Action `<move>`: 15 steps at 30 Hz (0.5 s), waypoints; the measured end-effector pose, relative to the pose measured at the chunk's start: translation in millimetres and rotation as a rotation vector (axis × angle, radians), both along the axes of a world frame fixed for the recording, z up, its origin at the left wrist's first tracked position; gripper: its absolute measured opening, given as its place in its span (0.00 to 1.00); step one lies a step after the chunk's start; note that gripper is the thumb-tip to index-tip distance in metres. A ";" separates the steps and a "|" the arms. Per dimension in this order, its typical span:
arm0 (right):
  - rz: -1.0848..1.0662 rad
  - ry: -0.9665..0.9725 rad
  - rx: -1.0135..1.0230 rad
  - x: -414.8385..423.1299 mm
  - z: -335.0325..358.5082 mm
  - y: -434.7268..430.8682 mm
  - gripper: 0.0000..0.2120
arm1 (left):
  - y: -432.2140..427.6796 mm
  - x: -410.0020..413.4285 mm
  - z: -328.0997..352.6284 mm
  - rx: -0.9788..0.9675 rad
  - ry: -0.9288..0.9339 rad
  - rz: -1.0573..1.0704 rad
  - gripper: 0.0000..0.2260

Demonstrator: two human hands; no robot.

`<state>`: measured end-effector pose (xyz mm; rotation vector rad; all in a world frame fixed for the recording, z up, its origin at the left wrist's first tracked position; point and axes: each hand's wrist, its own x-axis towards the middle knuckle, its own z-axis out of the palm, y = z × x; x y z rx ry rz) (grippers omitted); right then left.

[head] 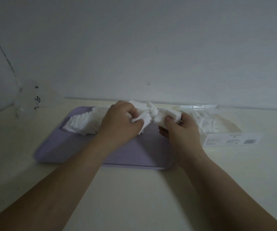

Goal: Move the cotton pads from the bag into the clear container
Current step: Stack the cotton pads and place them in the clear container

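I see both arms reaching out over the pale counter [134,194] towards twelve o'clock, where the wall [134,47] rises behind it. A flat lilac bag [131,154] lies on the counter in front of me, its long side running from nine to three o'clock.

My left hand [122,120] is over the far edge of the bag, at about eleven o'clock from the bag's middle. Its fingers are curled tight round a crumpled bunch of white cotton pads [144,118], with the thumb pressed over one loose pad.

My right hand [179,129] is just beside it at one o'clock, thumb on top and fingers beneath, pinching a neat stack of pads [167,115]. The bunch and the stack touch each other between the two hands.

A row of pads [82,122] lies at ten o'clock on the bag, leaning like fallen tiles, reaching up to the left wrist.

The clear container [221,125] sits on the counter at three o'clock from my right hand, close to it, against the wall. More white pads show through its wall, and a pale label [231,140] is on its near side; the print is too blurred to read.

At nine o'clock, by the wall, stands a clear plastic object [27,100] I cannot make out.
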<state>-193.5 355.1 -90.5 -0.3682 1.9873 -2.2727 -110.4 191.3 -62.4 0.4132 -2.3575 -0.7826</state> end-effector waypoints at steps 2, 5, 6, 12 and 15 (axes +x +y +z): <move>0.012 -0.008 0.005 0.6 1.0 0.2 0.04 | -4.8 14.6 5.6 0.075 0.080 -0.037 0.07; 0.059 -0.005 0.002 1.7 2.4 1.1 0.04 | -7.3 27.2 9.7 0.471 0.169 -0.143 0.10; 0.096 -0.010 -0.006 2.1 2.7 1.1 0.05 | -7.2 28.6 9.8 0.578 0.183 -0.184 0.11; 0.325 -0.061 -0.027 7.9 9.0 2.8 0.07 | 4.2 25.3 -7.0 0.870 0.179 -0.422 0.10; 0.430 -0.072 -0.038 10.9 12.3 4.4 0.08 | 6.8 23.8 -10.9 0.881 0.139 -0.358 0.17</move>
